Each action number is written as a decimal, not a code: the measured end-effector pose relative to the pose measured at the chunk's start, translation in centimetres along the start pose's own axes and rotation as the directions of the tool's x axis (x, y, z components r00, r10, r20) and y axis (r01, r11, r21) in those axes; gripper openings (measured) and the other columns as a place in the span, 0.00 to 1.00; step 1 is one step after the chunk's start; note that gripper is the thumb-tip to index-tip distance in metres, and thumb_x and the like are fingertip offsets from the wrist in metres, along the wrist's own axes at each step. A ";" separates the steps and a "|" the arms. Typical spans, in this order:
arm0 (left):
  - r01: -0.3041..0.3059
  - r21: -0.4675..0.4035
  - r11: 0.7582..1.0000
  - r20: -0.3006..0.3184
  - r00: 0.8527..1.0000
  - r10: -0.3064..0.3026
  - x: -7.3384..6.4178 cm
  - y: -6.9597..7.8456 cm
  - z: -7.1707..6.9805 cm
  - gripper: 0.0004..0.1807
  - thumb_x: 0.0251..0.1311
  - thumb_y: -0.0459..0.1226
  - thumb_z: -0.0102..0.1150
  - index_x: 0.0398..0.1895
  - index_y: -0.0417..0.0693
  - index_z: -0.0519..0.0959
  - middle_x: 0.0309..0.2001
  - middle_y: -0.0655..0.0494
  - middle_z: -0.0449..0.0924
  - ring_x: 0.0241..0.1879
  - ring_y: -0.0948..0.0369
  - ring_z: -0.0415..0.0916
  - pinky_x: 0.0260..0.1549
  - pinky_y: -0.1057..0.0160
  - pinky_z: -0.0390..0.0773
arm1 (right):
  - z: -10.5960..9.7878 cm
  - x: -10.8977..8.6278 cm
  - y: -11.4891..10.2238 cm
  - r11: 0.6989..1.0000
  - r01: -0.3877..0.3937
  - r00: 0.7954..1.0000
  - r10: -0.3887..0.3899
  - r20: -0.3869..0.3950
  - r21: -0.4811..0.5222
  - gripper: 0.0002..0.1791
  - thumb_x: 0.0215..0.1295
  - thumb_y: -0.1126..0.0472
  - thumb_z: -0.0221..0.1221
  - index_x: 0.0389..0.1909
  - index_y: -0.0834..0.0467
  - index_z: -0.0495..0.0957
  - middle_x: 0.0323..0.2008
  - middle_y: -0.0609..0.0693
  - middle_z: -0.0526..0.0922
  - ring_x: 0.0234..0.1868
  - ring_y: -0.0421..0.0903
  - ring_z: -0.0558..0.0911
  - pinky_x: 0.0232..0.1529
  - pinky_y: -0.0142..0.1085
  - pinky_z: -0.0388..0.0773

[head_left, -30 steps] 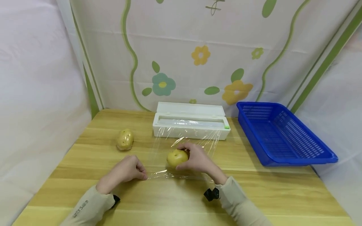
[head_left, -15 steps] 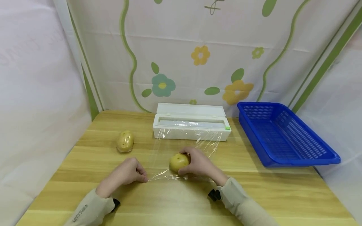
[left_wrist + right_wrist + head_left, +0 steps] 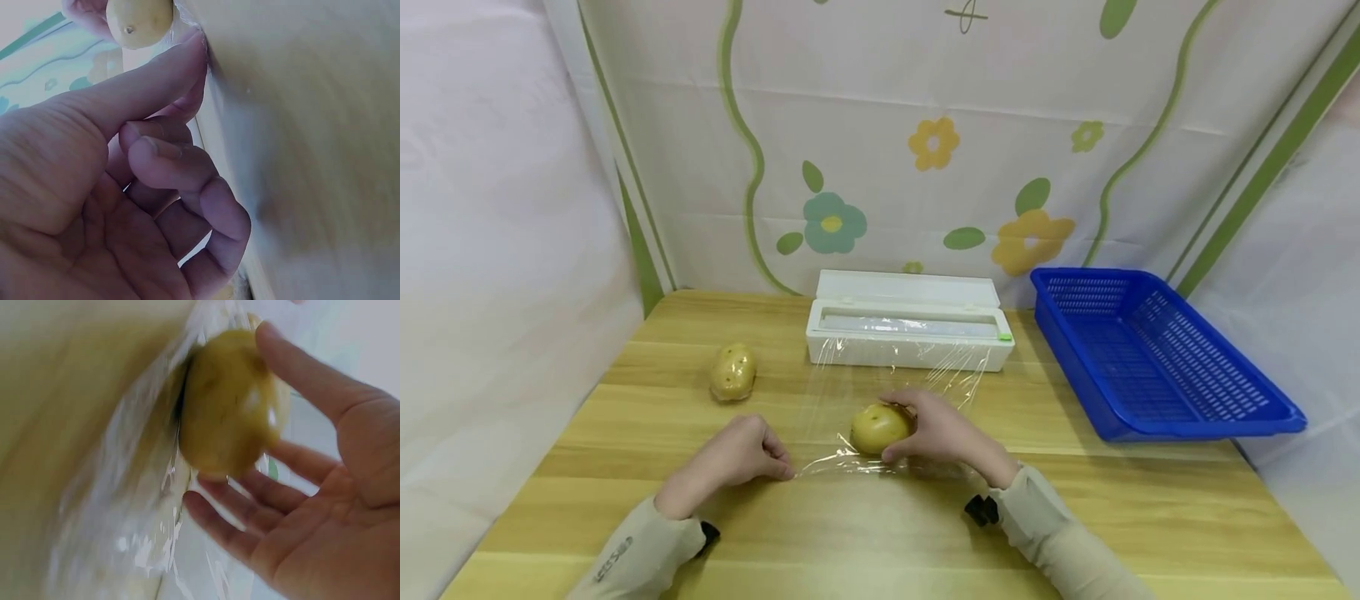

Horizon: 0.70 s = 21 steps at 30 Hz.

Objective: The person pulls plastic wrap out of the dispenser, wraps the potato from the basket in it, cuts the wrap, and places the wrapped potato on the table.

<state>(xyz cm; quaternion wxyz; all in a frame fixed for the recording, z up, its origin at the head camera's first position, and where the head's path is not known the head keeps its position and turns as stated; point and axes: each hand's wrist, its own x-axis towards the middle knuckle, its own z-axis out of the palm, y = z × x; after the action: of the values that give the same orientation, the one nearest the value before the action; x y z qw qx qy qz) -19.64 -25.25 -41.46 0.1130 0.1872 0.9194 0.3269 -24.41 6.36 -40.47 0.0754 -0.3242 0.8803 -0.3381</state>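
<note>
A potato (image 3: 878, 429) sits on a sheet of clear cling film (image 3: 831, 458) drawn out from a white dispenser box (image 3: 910, 350). My left hand (image 3: 730, 462) pinches the film's near left corner between thumb and forefinger, its other fingers curled, as the left wrist view shows. My right hand (image 3: 936, 429) holds the potato from its right side, thumb nearer me and fingers on the far side. In the right wrist view, the thumb (image 3: 300, 365) touches the potato and the lower fingers are loosely bent. A second potato (image 3: 733, 372), with a shiny film covering, lies at the left.
The dispenser's lid (image 3: 908, 288) stands raised at the back, and a green tab (image 3: 1004, 337) shows at its right end. A blue perforated basket (image 3: 1075, 367) stands at the right of the wooden table (image 3: 865, 542). A flowered curtain (image 3: 880, 150) hangs behind.
My right hand has moved the potato slightly right and towards me over the film. The left hand has kept its pinch on the corner, nearly still.
</note>
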 end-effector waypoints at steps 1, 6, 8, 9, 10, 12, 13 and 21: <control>-0.009 -0.004 1.000 0.002 1.000 0.009 0.0 0.0 -0.1 0.07 0.49 0.38 0.76 0.19 0.55 0.86 0.21 0.68 0.79 0.21 0.67 0.67 0.20 0.67 0.69 | -0.3 -0.2 0.2 1.000 0.013 1.000 -0.013 0.001 0.000 0.45 0.43 0.52 0.79 0.64 0.61 0.73 0.60 0.53 0.77 0.59 0.52 0.75 0.58 0.48 0.70; -0.076 -0.022 0.997 0.039 0.996 0.077 0.2 0.1 -0.6 0.06 0.51 0.38 0.75 0.20 0.53 0.86 0.20 0.68 0.79 0.19 0.69 0.64 0.18 0.69 0.66 | -2.2 -1.4 1.4 0.997 0.082 0.996 -0.082 -0.016 -0.005 0.47 0.42 0.52 0.79 0.66 0.58 0.72 0.62 0.52 0.75 0.61 0.52 0.74 0.59 0.50 0.70; -0.099 -0.021 0.995 0.059 0.993 0.100 0.1 0.2 -1.0 0.06 0.53 0.37 0.74 0.20 0.53 0.87 0.19 0.67 0.78 0.18 0.70 0.63 0.17 0.70 0.65 | -2.8 -2.0 1.7 0.996 0.095 0.995 -0.095 -0.029 -0.002 0.44 0.43 0.54 0.79 0.64 0.58 0.74 0.60 0.52 0.77 0.59 0.52 0.75 0.57 0.50 0.72; -0.109 -0.020 0.994 0.066 0.992 0.110 0.0 0.3 -1.1 0.06 0.53 0.37 0.74 0.21 0.53 0.87 0.18 0.67 0.78 0.18 0.70 0.63 0.17 0.70 0.64 | -3.0 -2.4 1.8 0.995 0.103 0.994 -0.103 -0.039 -0.003 0.41 0.44 0.55 0.78 0.62 0.58 0.75 0.58 0.52 0.78 0.57 0.53 0.76 0.54 0.51 0.74; -0.117 -0.019 0.993 0.066 0.991 0.118 -0.2 0.4 -1.3 0.06 0.53 0.37 0.73 0.21 0.53 0.86 0.18 0.67 0.76 0.18 0.71 0.63 0.17 0.70 0.64 | -3.2 -2.7 1.9 0.994 0.111 0.993 -0.112 -0.045 -0.013 0.38 0.45 0.55 0.78 0.59 0.59 0.77 0.55 0.52 0.80 0.54 0.53 0.77 0.52 0.51 0.75; -0.135 -0.006 0.991 0.047 0.990 0.135 -0.5 0.8 -1.7 0.05 0.53 0.37 0.74 0.24 0.51 0.86 0.18 0.66 0.74 0.18 0.70 0.63 0.17 0.70 0.65 | -3.4 -3.3 2.0 0.989 0.145 0.988 -0.146 -0.041 -0.033 0.29 0.47 0.56 0.77 0.52 0.59 0.82 0.48 0.50 0.83 0.48 0.52 0.80 0.46 0.49 0.78; -0.152 0.015 0.988 0.030 0.988 0.151 -0.6 1.1 -1.8 0.05 0.52 0.38 0.74 0.25 0.51 0.86 0.19 0.66 0.73 0.19 0.70 0.64 0.18 0.69 0.66 | -3.4 -3.6 2.0 0.985 0.167 0.985 -0.169 -0.031 -0.052 0.25 0.48 0.57 0.77 0.48 0.59 0.83 0.45 0.49 0.84 0.45 0.51 0.80 0.44 0.47 0.79; -0.356 0.239 0.903 0.080 0.934 0.347 0.5 3.5 0.4 0.12 0.51 0.44 0.75 0.37 0.52 0.85 0.34 0.64 0.73 0.28 0.69 0.70 0.27 0.68 0.74 | -2.4 -5.0 1.6 0.914 0.346 0.937 -0.325 0.131 -0.213 0.11 0.53 0.57 0.74 0.34 0.56 0.86 0.31 0.44 0.80 0.30 0.39 0.78 0.31 0.30 0.77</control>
<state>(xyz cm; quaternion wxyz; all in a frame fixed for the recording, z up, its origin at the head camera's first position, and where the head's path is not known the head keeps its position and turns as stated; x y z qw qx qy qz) -19.05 -22.32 -39.58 0.0439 0.3682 0.9022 0.2202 -22.18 11.65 -40.12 0.0184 -0.4924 0.8405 -0.2253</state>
